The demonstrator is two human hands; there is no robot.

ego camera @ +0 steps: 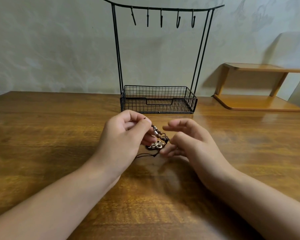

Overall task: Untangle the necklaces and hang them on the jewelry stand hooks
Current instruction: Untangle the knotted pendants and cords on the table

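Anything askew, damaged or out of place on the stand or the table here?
One thing: the leftmost hook on the jewelry stand slants sideways, while the other four hang straight. All hooks are bare; the necklaces are bunched between the hands.

- Soft, warm, fairly dim indoor light from above and somewhat left.
- The wooden shelf (260, 87) casts a broad shadow on the wall (42, 49).
- Pale glare streaks the glossy table (42, 135) near the jewelry stand (158, 99).
- Blurred shadows lie beneath the right hand (185, 141).
- Wide-angle bowing curves the stand's top bar; overall detail is slightly soft.
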